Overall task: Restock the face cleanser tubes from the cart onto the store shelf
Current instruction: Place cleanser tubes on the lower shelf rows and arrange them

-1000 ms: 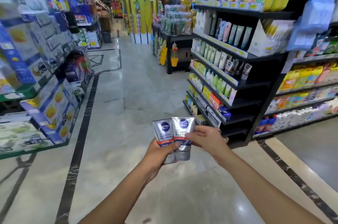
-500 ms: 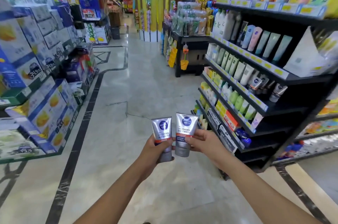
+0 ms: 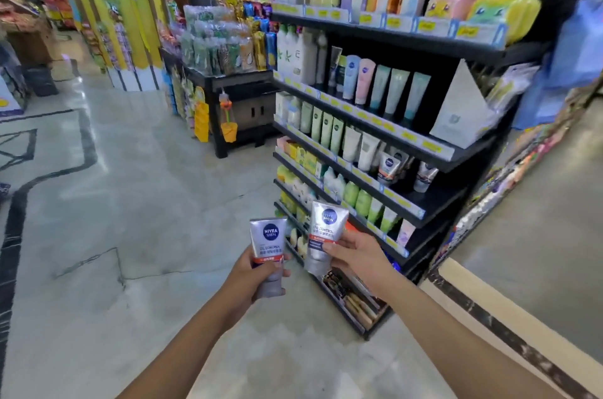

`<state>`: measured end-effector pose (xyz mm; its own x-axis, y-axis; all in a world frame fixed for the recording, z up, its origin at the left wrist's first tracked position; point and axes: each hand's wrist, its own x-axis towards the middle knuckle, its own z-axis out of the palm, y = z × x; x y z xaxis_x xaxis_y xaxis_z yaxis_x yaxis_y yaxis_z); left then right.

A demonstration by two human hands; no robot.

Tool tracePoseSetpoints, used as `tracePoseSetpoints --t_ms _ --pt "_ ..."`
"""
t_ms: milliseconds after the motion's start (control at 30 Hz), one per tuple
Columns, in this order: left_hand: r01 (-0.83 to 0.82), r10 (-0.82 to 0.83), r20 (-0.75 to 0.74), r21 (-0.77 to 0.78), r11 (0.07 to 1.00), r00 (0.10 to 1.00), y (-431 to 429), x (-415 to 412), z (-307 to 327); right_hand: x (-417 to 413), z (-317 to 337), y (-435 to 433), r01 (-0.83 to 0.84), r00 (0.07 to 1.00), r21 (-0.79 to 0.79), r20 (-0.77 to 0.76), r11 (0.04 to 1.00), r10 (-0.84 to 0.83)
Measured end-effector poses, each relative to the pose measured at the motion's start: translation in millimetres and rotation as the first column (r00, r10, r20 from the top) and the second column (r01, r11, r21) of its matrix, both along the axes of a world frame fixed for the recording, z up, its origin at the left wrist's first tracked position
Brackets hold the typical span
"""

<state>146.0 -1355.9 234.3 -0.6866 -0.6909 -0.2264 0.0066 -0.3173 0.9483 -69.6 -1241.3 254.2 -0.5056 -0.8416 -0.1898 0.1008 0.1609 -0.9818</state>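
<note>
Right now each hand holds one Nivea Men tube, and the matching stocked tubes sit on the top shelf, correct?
Not the top shelf: the head view shows the stocked Nivea Men tubes on the third shelf down, beside white tubes. The left hand does grip the left tube, the right hand the right tube.

Left tube [image 3: 268,237] beside right tube [image 3: 326,229], store shelf [image 3: 439,199] behind, rightward

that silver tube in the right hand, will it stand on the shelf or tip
Probably tippy: the silver tube is tall, wide at the top above a narrower cap end, and matching tubes on the shelf already lean. It looks light: the right hand holds it with thumb and fingers. Its glossy skin may be slippery.
</note>
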Motion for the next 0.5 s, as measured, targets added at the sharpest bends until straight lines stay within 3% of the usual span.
tracePoseSetpoints --t_ms 200,500 --pt "0.182 -0.182 -0.001 0.049 0.982 0.983 -62 -101 1 -80 -11 -15 0.195 0.981 0.02 -0.003 0.981 -0.195" --pt "0.304 -0.306 0.03 0.066 0.951 0.952 -126 -229 -14 -193 -30 -37 0.359 0.932 0.038 0.034 0.933 -0.36"
